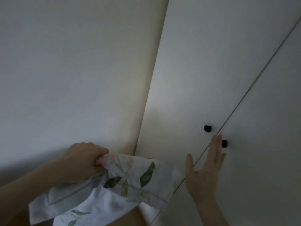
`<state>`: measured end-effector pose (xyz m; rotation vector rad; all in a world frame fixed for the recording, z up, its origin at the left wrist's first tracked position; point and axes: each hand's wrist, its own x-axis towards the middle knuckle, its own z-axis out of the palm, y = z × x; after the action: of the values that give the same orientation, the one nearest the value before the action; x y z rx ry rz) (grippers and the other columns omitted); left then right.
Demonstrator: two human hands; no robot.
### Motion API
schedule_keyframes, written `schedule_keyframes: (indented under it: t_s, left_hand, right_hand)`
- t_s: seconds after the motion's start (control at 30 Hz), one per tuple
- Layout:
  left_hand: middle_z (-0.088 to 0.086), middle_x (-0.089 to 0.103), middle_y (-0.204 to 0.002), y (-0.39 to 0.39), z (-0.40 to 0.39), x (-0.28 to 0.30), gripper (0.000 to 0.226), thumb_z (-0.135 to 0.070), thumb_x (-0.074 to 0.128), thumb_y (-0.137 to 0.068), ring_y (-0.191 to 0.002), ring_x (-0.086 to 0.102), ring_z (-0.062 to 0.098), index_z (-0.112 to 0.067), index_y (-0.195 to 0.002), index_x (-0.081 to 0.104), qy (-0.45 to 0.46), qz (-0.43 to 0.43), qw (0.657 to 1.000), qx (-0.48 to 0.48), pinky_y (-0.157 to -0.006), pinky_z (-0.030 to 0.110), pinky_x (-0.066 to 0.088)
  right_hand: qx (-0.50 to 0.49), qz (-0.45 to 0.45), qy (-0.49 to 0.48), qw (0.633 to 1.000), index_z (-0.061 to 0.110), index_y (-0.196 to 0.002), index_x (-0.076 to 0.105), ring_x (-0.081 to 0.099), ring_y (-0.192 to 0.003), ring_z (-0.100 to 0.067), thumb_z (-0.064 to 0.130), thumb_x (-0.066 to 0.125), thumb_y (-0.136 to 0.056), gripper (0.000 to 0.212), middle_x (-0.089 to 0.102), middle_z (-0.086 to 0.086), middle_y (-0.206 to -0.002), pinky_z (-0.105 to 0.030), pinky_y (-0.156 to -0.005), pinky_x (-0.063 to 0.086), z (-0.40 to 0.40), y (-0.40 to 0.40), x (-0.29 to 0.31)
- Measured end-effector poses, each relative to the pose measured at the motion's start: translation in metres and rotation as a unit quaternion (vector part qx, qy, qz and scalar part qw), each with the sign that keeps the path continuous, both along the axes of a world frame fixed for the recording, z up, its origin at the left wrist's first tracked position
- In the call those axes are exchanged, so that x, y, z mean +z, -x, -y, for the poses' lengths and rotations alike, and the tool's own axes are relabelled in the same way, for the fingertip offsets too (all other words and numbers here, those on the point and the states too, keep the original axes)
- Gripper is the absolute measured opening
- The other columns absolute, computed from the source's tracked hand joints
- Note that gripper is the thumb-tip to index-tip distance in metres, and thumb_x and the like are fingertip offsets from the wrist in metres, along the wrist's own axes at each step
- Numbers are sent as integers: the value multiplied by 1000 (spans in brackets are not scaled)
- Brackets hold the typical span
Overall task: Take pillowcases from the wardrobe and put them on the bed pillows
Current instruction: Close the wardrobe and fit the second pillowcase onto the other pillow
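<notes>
White wardrobe (203,70), two flat doors shut, the seam between them running as a thin dark diagonal line from upper right down to lower left; contents hidden behind the closed doors. Two small round black knobs, one on each side of the seam: left knob (207,128) on the left door, right knob (224,143) on the right door, partly covered by fingertips. Pale wall (65,62) to the left of the wardrobe, meeting its side along a vertical edge. Left hand (84,162), left of the wardrobe's lower corner, fist clenched around a bunched edge of one pillowcase (114,185); the cloth is white with green leaves and faint pink blooms, hangs loose below and to the right of the fist, and its far corner overlaps the lower part of the left door. Right hand (205,170) empty, palm flat and fingers spread, held over the seam just below the knobs, fingertips reaching beside the right knob; whether the palm touches the door cannot be told. Brownish surface shows at the bottom edge beneath the pillowcase, too little seen to identify.
</notes>
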<state>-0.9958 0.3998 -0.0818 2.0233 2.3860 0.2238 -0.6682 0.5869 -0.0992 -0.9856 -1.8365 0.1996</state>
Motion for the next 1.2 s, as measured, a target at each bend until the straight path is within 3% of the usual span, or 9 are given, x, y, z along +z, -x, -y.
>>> schedule_keyframes:
  t_s: [0.07, 0.13, 0.3, 0.5, 0.7, 0.77, 0.93, 1.07, 1.2]
  left_hand:
    - [-20, 51, -69, -8, 11, -1, 40, -72, 53, -76, -77, 61, 6, -33, -81, 49, 17, -2, 1000, 24, -59, 28, 35]
    - [-19, 50, -68, -19, 24, -2, 42, -72, 56, -78, -74, 61, 7, -31, -79, 50, 24, 5, 998, 54, -59, 29, 36]
    - [-20, 61, -70, -69, 76, -14, 48, -82, 56, -75, -72, 62, 5, -35, -82, 56, 34, 54, 982, 176, -64, 29, 49]
    - [-20, 62, -68, -142, 153, -13, 37, -77, 65, -75, -68, 61, 0, -40, -77, 63, 51, 126, 941, 311, -64, 25, 49]
    - [-20, 62, -71, -238, 266, 5, 31, -73, 65, -74, -70, 57, -3, -43, -75, 59, 29, 129, 883, 450, -60, 17, 41]
    - [-28, 60, -71, -292, 313, 10, 27, -74, 65, -72, -70, 54, -7, -49, -72, 56, 6, 118, 853, 509, -58, 12, 34]
    - [-12, 55, -61, -427, 404, 9, 50, -79, 60, -76, -62, 52, 0, -31, -70, 48, -16, 85, 760, 644, -53, 22, 36]
    - [-12, 56, -62, -541, 459, 3, 51, -79, 59, -79, -62, 53, 0, -29, -73, 50, -35, 51, 697, 714, -52, 17, 35]
    - [-28, 55, -70, -664, 501, 2, 34, -77, 60, -80, -63, 51, -6, -47, -70, 47, -65, 19, 632, 772, -50, 11, 28]
  right_hand:
    - [144, 59, 88, 984, 32, -164, 24, 8, -157, 1, 39, 59, -100, 73, 15, 29, -168, -45, -129, 14, 17, 25, -14]
    - [305, 175, 164, 922, 43, -159, 24, 0, -152, 14, 57, 53, -100, 67, 11, 38, -163, -42, -131, 10, 24, 47, -30]
    - [485, 342, 119, 796, 55, -158, 16, 12, -156, 0, 84, 45, -86, 82, 13, 38, -162, -34, -128, 8, 23, 89, -68]
    - [592, 327, 53, 734, 49, -142, 52, 56, -115, -2, 94, 50, -77, 79, 62, 26, -133, -18, -97, 36, 67, 117, -91]
    - [734, 318, 8, 600, 46, -120, 63, 59, -98, -3, 76, 53, -92, 42, 64, 22, -104, -31, -82, 50, 172, 123, -91]
    - [779, 313, -48, 541, 45, -114, 64, 57, -90, 2, 69, 52, -97, 31, 61, 25, -98, -26, -77, 47, 226, 111, -84]
    - [817, 270, -140, 489, 48, -101, 59, 59, -88, 0, 77, 43, -97, 34, 60, 25, -96, -7, -51, 26, 342, 52, -63]
    - [860, 257, -164, 409, 50, -97, 57, 52, -76, 1, 75, 39, -97, 31, 55, 30, -88, -13, -52, 32, 427, -16, -36]
    - [907, 269, -176, 272, 45, -106, 72, 63, -83, -7, 65, 51, -95, 31, 65, 18, -93, -17, -60, 38, 516, -97, -19]
